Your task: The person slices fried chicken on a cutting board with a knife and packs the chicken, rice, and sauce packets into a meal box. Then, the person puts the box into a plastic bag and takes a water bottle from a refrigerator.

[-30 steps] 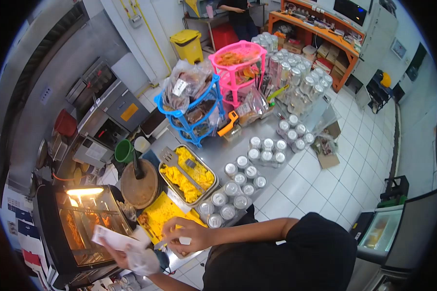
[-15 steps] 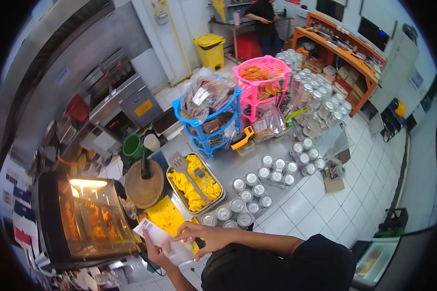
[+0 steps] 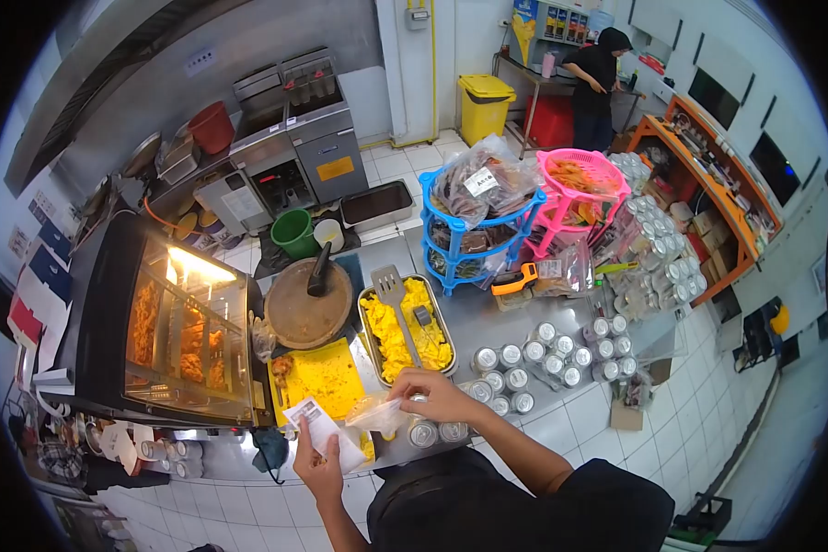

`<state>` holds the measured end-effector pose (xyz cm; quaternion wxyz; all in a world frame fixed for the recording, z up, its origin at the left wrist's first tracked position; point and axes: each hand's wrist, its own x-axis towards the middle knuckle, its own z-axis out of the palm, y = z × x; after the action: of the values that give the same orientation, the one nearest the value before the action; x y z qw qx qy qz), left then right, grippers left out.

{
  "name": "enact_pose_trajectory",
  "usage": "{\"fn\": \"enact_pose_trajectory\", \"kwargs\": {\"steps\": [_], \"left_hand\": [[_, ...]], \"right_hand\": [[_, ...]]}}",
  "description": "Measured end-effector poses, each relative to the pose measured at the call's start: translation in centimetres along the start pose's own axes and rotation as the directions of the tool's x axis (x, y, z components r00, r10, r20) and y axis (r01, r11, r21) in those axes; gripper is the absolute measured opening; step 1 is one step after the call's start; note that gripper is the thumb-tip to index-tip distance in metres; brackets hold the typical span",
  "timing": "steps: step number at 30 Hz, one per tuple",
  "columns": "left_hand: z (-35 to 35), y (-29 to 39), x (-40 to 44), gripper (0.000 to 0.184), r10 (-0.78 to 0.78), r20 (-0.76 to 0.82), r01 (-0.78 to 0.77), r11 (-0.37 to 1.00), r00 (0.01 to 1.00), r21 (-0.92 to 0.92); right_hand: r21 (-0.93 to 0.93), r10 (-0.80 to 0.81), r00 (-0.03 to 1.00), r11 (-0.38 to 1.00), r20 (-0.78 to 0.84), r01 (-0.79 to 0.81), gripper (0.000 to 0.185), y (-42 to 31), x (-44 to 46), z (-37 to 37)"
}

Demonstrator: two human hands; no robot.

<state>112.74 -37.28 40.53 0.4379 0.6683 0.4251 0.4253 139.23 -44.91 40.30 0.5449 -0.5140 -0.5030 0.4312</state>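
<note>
My left hand [image 3: 318,467] is closed on a white paper packet [image 3: 320,425] with dark print near its top. My right hand [image 3: 437,396] pinches a thin, clear plastic bag [image 3: 377,414] just right of the packet. Beneath and beyond both lies a yellow cutting board [image 3: 327,377] with crumbs and a small browned piece on it. Close to my right hand stands a metal tray [image 3: 452,366] of yellow food [image 3: 391,336], with a slotted spatula [image 3: 396,308] resting across it.
A lit glass warmer [image 3: 189,331] with fried food stands left. Several cans [image 3: 501,368] line the counter's right side. Behind are a round wooden block [image 3: 304,308], a blue rack [image 3: 481,230] and a pink rack [image 3: 584,179]. A person in black [image 3: 593,87] stands at the back.
My right hand has moved right, away from the packet, and now draws out the clear plastic. My left hand still holds the packet. The view has shifted, showing more of the room's back.
</note>
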Motion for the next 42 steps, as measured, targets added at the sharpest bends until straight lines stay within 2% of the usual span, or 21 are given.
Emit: {"fn": "enact_pose_trajectory", "kwargs": {"steps": [1,3,5,7,9,11,12,13,14,16,19,22,25,29,32,33,36,37,40,41,42], "left_hand": [[-0.1,0.1,-0.2,0.061,-0.004,-0.02,0.004,0.999,1.0,-0.04],[-0.4,-0.1,-0.3,0.056,0.035,0.004,-0.035,0.999,0.999,0.029],[-0.7,-0.8,-0.2,0.053,0.036,0.005,-0.036,0.998,0.999,0.046],[-0.9,-0.9,0.1,0.051,-0.022,-0.03,0.022,1.0,0.999,0.016],[-2.5,0.6,0.0,0.051,-0.2,-0.012,0.2,0.98,0.98,0.008],[-4.5,-2.1,-0.7,0.048,-0.029,-0.052,0.032,0.998,0.998,0.054],[-5.2,-1.3,-1.3,0.046,-0.112,-0.088,0.115,0.993,0.99,0.025],[-6.5,-2.9,-1.8,0.045,-0.039,-0.095,0.051,0.99,0.995,0.128],[-7.4,-3.1,-2.5,0.045,-0.118,-0.111,0.123,0.992,0.987,0.04],[-9.5,-3.8,-3.9,0.045,-0.178,-0.162,0.187,0.981,0.971,0.041],[-12.5,-5.5,-5.9,0.044,-0.287,-0.231,0.273,0.958,0.93,-0.093],[-14.5,-7.5,-7.5,0.044,-0.308,-0.279,0.281,0.951,0.91,-0.133],[-15.8,-7.1,-8.3,0.045,-0.313,-0.308,0.296,0.95,0.898,-0.103],[-17.1,-5.8,-8.9,0.046,-0.375,-0.306,0.366,0.926,0.875,-0.087],[-17.8,-7.2,-10.4,0.046,-0.392,-0.321,0.385,0.919,0.862,-0.088],[-17.9,-8.0,-10.6,0.045,-0.393,-0.33,0.384,0.918,0.858,-0.097],[-18.4,-9.0,-12.0,0.044,-0.508,-0.3,0.467,0.861,0.807,-0.199],[-18.7,-9.5,-12.4,0.044,-0.52,-0.302,0.478,0.854,0.799,-0.207],[-19.5,-9.8,-13.5,0.044,-0.54,-0.297,0.498,0.842,0.788,-0.208],[-19.7,-9.5,-13.5,0.044,-0.529,-0.294,0.493,0.849,0.796,-0.191],[-20.0,-9.2,-13.1,0.044,-0.512,-0.292,0.481,0.859,0.808,-0.175]], "right_hand": [[-0.007,0.007,1.0,1.0,-0.015,-0.008,0.016,-0.1,0.2,0.3],[-0.019,0.021,0.999,1.0,-0.047,-0.022,0.014,0.0,0.9,1.2],[-0.188,-0.049,0.999,0.981,-0.009,0.046,0.013,-0.3,1.5,1.9],[-0.282,-0.086,0.996,0.956,-0.004,0.082,0.013,-0.2,2.2,2.4],[-0.29,-0.081,0.997,0.954,-0.012,0.074,0.013,0.7,3.1,2.9],[-0.212,0.071,0.997,0.975,0.024,-0.064,0.015,0.3,3.8,3.2],[-0.216,0.14,0.989,0.968,0.049,-0.126,0.014,-0.9,4.1,3.5],[-0.236,0.196,0.978,0.956,0.066,-0.176,0.013,-1.8,4.6,3.7],[-0.245,0.203,0.973,0.954,0.107,-0.172,0.013,-1.0,5.2,4.0],[-0.282,0.203,0.969,0.947,0.142,-0.157,0.013,0.7,6.7,4.5],[-0.431,0.045,0.978,0.901,0.204,0.048,0.011,2.1,10.8,6.7],[-0.427,-0.132,0.974,0.882,0.186,0.201,0.009,5.8,16.9,9.7],[-0.454,-0.106,0.991,0.881,0.087,0.134,0.008,9.5,23.4,13.0],[-0.612,-0.36,0.93,0.754,-0.081,0.238,0.011,15.8,33.6,16.1],[-0.561,-0.436,0.9,0.746,-0.005,0.359,0.011,19.1,38.5,18.7],[-0.531,-0.409,0.912,0.768,0.022,0.357,0.013,21.4,40.0,19.6],[-0.795,-0.36,0.852,0.344,0.381,0.501,0.016,25.4,41.0,20.5],[-0.879,-0.143,0.9,0.195,0.413,0.434,0.02,26.1,40.2,20.7],[-0.828,-0.081,0.834,0.106,0.545,0.551,0.016,26.6,39.3,20.0],[-0.838,-0.013,0.868,0.257,0.496,0.482,0.023,25.7,39.6,19.9],[-0.778,-0.092,0.868,0.406,0.487,0.48,0.026,25.0,39.6,19.2]]}}
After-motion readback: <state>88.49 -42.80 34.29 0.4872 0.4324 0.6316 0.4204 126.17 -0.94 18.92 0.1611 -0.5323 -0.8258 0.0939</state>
